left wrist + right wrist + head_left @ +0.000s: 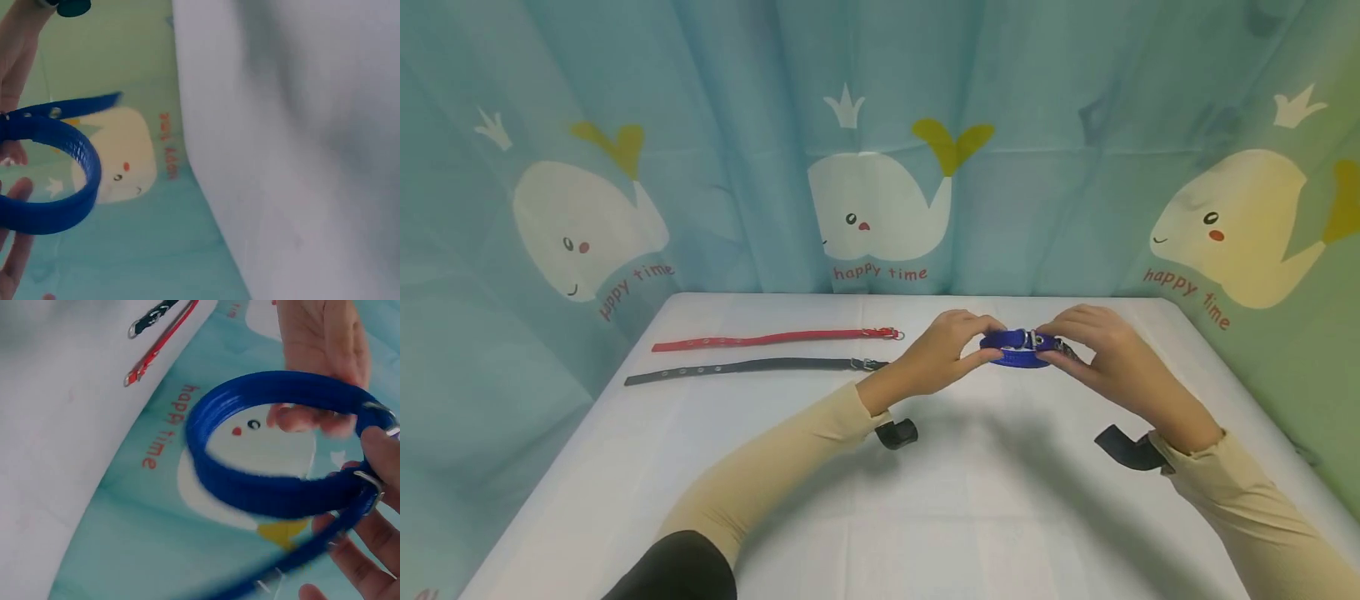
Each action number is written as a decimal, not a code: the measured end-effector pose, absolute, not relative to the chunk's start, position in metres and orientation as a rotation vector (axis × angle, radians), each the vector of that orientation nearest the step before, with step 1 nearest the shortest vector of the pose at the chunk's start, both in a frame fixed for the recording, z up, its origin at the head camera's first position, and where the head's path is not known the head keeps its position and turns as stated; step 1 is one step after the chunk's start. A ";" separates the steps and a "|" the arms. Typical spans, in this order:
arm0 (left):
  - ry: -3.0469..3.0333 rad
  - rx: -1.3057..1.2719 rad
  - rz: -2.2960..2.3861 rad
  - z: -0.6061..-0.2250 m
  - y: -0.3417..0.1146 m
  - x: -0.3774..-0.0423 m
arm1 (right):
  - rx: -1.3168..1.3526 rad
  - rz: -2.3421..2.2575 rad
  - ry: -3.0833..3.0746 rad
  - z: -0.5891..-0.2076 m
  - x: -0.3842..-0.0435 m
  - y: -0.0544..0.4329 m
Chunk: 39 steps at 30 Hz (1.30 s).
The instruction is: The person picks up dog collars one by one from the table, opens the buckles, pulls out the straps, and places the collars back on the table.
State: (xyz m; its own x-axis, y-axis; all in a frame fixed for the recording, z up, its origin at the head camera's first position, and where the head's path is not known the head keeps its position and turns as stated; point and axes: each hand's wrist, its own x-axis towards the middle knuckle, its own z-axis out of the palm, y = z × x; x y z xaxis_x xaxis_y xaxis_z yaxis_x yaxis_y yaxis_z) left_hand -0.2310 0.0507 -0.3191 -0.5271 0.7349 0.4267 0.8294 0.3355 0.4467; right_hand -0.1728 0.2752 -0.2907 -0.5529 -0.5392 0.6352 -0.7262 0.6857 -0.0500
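Note:
A blue pet collar (1022, 360) is held up over the white table, bent into a loop with its strap through a metal buckle (372, 482). My left hand (934, 352) pinches the loop's left side between thumb and fingers. On the other side, near the buckle, my right hand (1108, 354) grips the collar with thumb and fingertips. The collar's loose strap end, with metal-ringed holes, sticks out past the buckle in both wrist views. It is blurred in the right wrist view.
A red collar (790, 337) and a black collar (775, 365) lie stretched out side by side at the back left of the white table (910, 517). The left forearm partly overlaps the black one's buckle end. Behind hangs a whale-print curtain (737, 167).

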 end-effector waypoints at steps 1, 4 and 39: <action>-2.432 -1.454 -0.918 -0.319 0.050 -0.230 | 0.985 0.394 -2.291 -0.291 -0.173 0.272; -2.404 -1.444 -0.840 -0.318 0.050 -0.226 | 1.009 0.368 -2.283 -0.292 -0.174 0.264; -2.084 -1.144 -0.357 -0.313 0.011 -0.206 | 1.056 0.314 -2.225 -0.294 -0.178 0.225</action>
State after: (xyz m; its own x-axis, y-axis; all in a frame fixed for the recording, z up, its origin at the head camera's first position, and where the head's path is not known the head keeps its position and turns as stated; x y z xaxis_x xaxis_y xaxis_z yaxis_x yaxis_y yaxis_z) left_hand -0.2065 0.0107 -0.3128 -0.3461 0.6178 0.7060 0.8178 0.5675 -0.0957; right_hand -0.1780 0.2250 -0.2936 -0.4671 -0.6051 0.6448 -0.7597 0.6477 0.0575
